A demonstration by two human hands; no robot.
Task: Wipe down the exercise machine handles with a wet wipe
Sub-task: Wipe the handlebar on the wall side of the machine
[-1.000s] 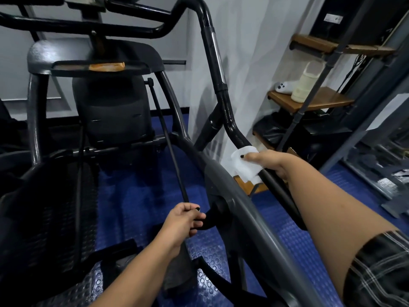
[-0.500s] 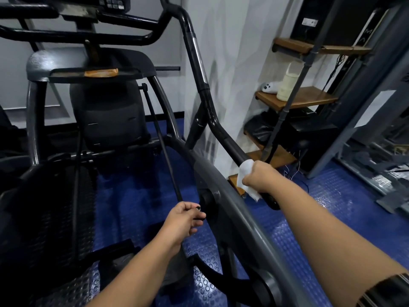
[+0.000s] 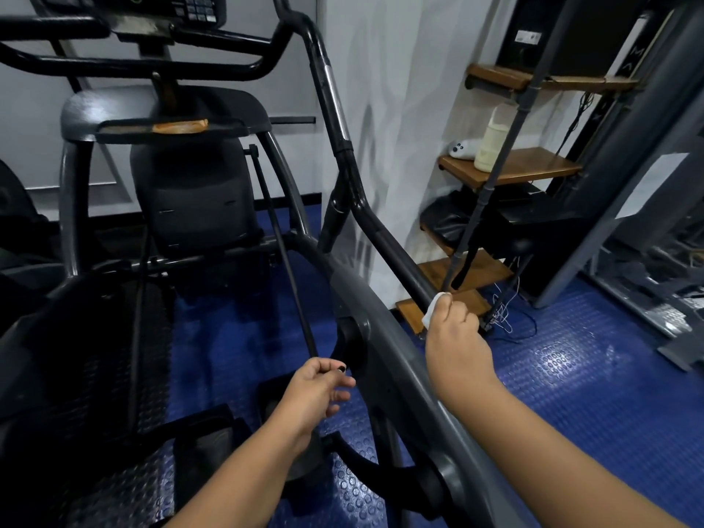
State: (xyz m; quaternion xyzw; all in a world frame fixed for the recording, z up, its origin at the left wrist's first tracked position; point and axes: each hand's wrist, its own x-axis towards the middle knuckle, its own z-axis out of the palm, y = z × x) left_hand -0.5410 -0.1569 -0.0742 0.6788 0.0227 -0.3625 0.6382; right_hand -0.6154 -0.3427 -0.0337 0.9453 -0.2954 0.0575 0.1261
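The black right handle bar (image 3: 384,242) of the exercise machine slopes down from the upper middle toward me. My right hand (image 3: 455,337) grips its lower end, with a white wet wipe (image 3: 433,310) wrapped between fingers and bar; only a corner of the wipe shows. My left hand (image 3: 316,390) holds the lower end of a thin black rod (image 3: 282,253) that runs up toward the machine's console tray. The curved grey frame rail (image 3: 384,329) passes between my two hands.
A console (image 3: 183,9) and black upper handlebars (image 3: 133,66) sit at the top left. An orange packet (image 3: 179,126) lies on the tray. Wooden shelves (image 3: 510,169) with a cream jug (image 3: 491,146) stand at the right. Blue studded floor (image 3: 571,367) lies beneath.
My right hand with the wipe has slid down the handle bar to its lower end. My left hand has stayed on the thin rod.
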